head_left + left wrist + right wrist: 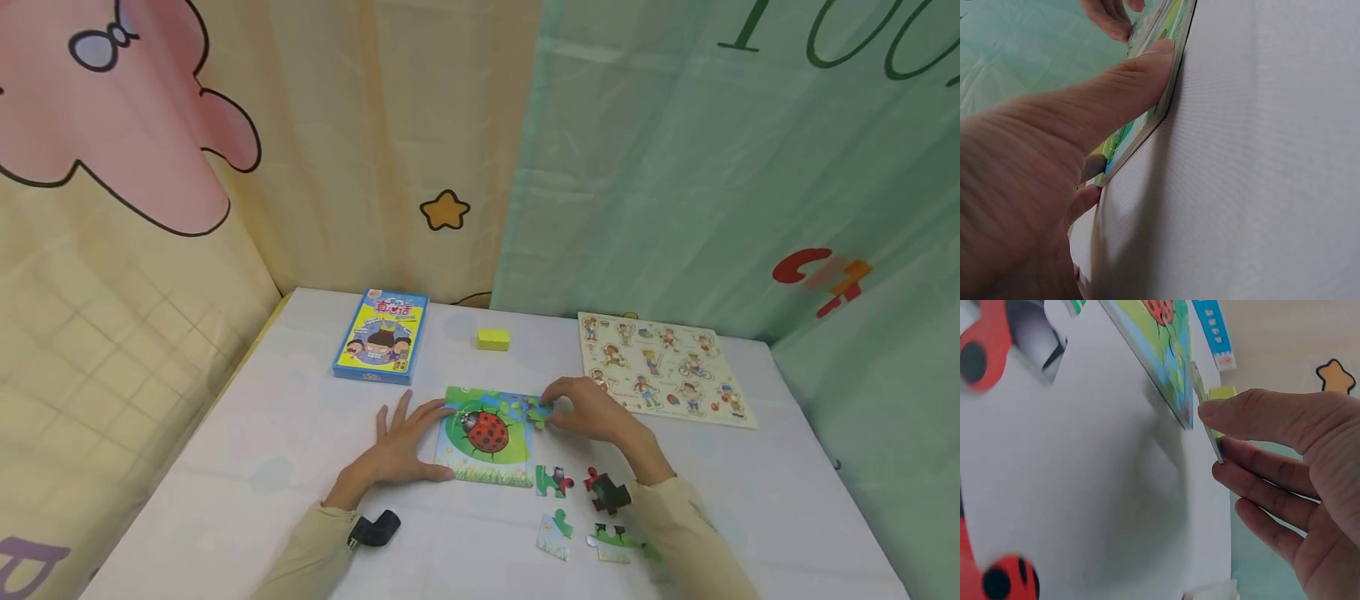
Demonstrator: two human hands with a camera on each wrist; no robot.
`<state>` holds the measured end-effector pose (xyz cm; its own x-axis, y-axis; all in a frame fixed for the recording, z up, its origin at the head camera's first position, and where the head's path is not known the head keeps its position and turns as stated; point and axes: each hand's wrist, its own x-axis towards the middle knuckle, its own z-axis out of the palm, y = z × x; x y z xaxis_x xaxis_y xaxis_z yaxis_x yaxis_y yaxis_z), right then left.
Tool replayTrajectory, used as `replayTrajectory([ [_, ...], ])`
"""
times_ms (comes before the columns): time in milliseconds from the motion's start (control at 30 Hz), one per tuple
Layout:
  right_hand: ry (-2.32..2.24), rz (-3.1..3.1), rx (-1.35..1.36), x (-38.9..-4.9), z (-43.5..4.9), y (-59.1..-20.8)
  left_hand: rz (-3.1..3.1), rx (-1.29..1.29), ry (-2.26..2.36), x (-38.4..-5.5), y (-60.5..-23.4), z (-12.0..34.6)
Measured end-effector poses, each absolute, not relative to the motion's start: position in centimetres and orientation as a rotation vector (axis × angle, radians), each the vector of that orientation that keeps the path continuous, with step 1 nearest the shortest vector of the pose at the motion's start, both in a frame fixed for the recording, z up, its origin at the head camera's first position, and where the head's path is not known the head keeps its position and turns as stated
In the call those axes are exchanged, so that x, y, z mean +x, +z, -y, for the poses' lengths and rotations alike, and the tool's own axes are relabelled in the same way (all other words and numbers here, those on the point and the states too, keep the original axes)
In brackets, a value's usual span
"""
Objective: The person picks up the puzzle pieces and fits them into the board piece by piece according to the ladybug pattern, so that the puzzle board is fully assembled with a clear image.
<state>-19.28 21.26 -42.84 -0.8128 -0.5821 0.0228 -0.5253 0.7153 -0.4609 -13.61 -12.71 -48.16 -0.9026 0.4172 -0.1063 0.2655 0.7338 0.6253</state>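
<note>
A ladybug puzzle board point(488, 433) lies on the white table, picturing a red spotted ladybug on green. My left hand point(408, 442) is spread at its left side; the thumb point(1155, 59) rests on the board's edge and the fingers touch its rim farther up. Above the top right corner, my right hand point(588, 408) pinches a green puzzle piece point(1202, 387) between thumb and fingers, tilted on edge in the right wrist view. Several loose pieces lie to the right and below, including a green-and-red piece point(553, 481), a dark red-edged piece point(609, 493) and a flowered corner piece point(553, 537).
Behind the board stands a small yellow block point(492, 339). A blue and yellow box point(381, 337) lies at the back left, and a flat board with printed children point(663, 367) at the back right. A curtain point(450, 125) hangs behind the table.
</note>
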Motion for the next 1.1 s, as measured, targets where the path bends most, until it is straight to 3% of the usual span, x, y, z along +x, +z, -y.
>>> replayTrajectory([
  [467,-0.631,-2.743,-0.996,-20.4,-17.8,-43.0,-2.699,0.565,0.936,-13.8,-47.9,12.7],
  [1100,-0.533,-2.712,-1.008,-20.4,-17.0,-43.8,-2.69,0.553,0.931,-13.6,-47.8,12.7],
])
